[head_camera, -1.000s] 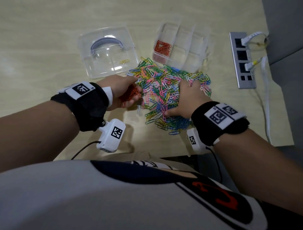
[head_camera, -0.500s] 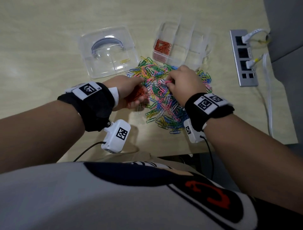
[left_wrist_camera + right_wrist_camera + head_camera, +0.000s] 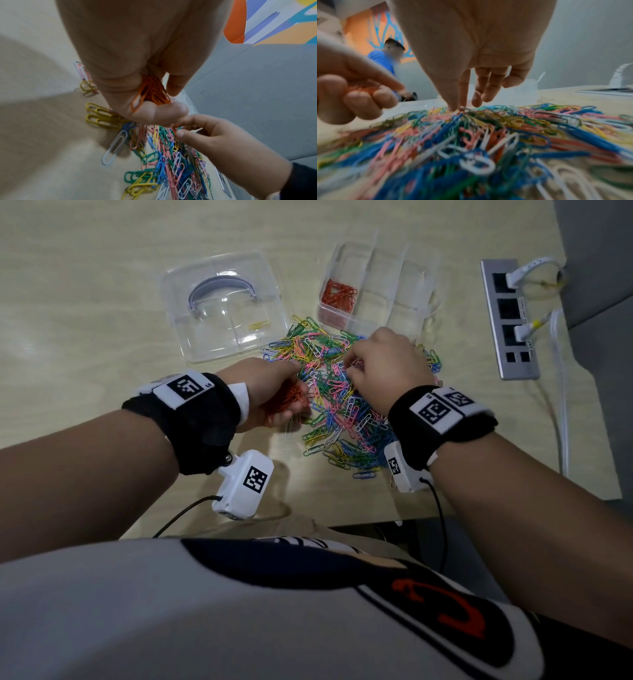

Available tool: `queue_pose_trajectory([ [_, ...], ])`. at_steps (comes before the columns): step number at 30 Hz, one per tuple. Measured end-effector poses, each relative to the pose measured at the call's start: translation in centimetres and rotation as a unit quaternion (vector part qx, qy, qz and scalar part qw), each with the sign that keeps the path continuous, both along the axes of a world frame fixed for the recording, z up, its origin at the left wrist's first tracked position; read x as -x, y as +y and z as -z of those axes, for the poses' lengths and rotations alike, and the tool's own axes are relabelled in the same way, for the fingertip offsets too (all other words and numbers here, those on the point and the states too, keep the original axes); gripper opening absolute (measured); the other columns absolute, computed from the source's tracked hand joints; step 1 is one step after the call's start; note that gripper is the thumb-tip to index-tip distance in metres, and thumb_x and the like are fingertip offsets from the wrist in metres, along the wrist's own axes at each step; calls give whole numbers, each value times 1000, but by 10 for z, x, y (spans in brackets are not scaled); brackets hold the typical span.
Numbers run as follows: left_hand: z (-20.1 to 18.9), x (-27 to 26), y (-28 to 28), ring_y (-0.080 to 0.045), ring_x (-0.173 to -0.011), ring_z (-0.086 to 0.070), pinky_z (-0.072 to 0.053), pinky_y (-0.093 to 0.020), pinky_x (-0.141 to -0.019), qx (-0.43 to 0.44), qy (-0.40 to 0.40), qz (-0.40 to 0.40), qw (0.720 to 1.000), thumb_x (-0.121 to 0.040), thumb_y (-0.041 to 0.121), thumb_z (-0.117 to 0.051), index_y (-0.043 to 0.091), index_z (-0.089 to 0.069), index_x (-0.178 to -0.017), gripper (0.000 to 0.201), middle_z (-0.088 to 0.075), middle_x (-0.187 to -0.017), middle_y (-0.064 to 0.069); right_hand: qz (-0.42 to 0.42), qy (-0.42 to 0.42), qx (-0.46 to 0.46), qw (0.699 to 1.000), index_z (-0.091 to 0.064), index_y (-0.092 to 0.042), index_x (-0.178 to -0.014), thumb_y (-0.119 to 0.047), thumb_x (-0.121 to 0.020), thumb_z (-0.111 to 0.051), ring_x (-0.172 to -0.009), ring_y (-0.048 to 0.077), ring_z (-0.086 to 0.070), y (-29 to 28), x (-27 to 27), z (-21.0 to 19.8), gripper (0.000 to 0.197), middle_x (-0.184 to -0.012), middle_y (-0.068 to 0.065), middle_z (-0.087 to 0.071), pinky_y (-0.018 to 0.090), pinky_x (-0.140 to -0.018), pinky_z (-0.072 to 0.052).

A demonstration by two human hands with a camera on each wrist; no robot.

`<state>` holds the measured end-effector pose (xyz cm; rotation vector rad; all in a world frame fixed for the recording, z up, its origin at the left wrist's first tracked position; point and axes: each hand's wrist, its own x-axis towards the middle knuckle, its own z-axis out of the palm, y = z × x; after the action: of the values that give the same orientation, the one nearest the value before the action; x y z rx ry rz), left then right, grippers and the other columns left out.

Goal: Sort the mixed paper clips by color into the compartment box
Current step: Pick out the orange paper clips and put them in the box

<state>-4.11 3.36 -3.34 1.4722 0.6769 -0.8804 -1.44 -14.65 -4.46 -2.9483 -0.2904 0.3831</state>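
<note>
A heap of mixed coloured paper clips (image 3: 335,405) lies on the wooden table in front of the clear compartment box (image 3: 407,292). Its left compartment holds orange clips (image 3: 339,296). My left hand (image 3: 294,405) rests at the heap's left edge, fingers curled round a bunch of orange clips (image 3: 152,93). My right hand (image 3: 349,368) hovers over the heap's far middle. Its thumb and forefinger meet on a clip at the top of the heap (image 3: 458,108); the clip's colour is hard to make out.
A clear lid with a purple handle (image 3: 222,306) lies left of the box, one yellow clip (image 3: 258,325) in it. A grey socket strip (image 3: 510,320) with white cables (image 3: 561,392) runs along the right. The table's front edge is just behind my wrists.
My right hand left the heap's near right side, where it lay flat, moved up to the far middle and closed thumb and forefinger there. The left hand barely shifted.
</note>
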Motion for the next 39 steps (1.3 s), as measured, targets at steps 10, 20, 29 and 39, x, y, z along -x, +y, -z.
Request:
queue_pose_trajectory([
  [10,-2,-2,3,-9,-35,-51,-39,-11,-36,14,1,-2,1000,-101,38,-41,12,-55,-72,41,-55,-47,-3,18,-28,6,999,-69,-25,-102,-27,-95,-51,-108,31,-54,-3,-2,4,19,-111,8,-56,39,-88,-41],
  [20,-1,-3,2,-8,-37,-53,-38,-11,-40,4,-6,6,1000,-101,38,-40,12,-55,-72,42,-54,-45,-2,-4,-24,43,999,-68,-23,-110,-32,-95,-56,-112,32,-52,-2,-1,8,21,-115,8,-56,42,-92,-40],
  [29,-1,-6,4,-8,-36,-53,-38,-11,-38,6,-6,-1,1000,-101,38,-39,12,-55,-73,42,-55,-45,-2,59,-13,-107,992,-66,-25,-76,-39,-80,-74,-85,17,-52,-13,-1,0,17,-88,-4,-53,31,-74,-41],
  [39,2,-8,1,-11,-46,-50,-37,-12,-39,4,-5,5,1000,-101,39,-40,13,-56,-72,42,-55,-46,-1,79,68,-233,967,-71,-20,-88,-14,-92,-56,-72,8,-63,-6,2,-9,17,-82,-7,-71,27,-77,-51],
])
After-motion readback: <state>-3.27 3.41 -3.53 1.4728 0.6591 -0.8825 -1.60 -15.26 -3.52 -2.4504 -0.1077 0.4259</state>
